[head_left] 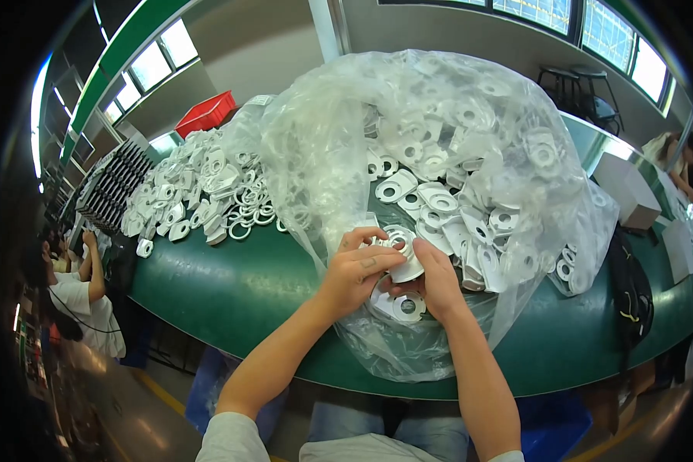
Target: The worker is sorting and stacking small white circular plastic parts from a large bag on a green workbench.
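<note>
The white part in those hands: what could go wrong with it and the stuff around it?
The white part, held between the left hand and right hand, might slip and get mixed up with the similar loose pieces just below.
The clear bag spreads beneath the hands toward the green table's front edge; catching a fold could perhaps drag pieces that way.

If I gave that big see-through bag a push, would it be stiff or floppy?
The clear bag would probably crumple, since its thin plastic lies in loose wrinkles. Pushing all of it might feel heavy, because many white parts are piled inside. Some could slide out, as its front looks open.
</note>
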Motion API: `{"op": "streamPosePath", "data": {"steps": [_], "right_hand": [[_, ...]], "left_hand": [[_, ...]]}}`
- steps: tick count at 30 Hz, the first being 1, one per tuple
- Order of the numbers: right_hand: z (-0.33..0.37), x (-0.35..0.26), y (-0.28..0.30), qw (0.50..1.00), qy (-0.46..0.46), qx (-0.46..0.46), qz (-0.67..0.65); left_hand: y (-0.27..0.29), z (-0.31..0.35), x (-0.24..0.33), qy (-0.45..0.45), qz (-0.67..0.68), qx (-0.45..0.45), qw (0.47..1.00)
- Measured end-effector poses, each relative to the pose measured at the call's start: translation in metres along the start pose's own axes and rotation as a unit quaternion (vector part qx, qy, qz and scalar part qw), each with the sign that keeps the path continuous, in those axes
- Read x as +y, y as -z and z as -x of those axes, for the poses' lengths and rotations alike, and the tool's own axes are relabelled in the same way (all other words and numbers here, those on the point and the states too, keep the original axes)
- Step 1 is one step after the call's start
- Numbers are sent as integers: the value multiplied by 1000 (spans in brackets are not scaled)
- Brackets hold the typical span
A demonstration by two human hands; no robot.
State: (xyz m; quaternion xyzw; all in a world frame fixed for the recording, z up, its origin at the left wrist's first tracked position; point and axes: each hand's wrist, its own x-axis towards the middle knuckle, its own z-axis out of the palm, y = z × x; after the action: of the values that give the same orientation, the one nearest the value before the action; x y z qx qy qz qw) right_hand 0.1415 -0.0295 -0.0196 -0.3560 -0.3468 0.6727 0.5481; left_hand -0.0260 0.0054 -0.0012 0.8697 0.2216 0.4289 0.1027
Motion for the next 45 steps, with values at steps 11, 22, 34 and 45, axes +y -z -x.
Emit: {"op": "streamPosePath", "data": {"steps": [11,22,34,45], "right_hand": [[2,-4,0,1000,-7,-8,5],[2,-3,-1,1000,-5,8,-13],[1,0,2,1000,-1,-15,-7],[0,5,2,1000,-5,13,24]], "left_hand": [[7,-4,3,-1,17,12,1000],[2,-3,1,-23,12,-24,999],[5,-7,4,-66,-106,-34,992],[-4,1,14,-89,-221,-38,971]]}}
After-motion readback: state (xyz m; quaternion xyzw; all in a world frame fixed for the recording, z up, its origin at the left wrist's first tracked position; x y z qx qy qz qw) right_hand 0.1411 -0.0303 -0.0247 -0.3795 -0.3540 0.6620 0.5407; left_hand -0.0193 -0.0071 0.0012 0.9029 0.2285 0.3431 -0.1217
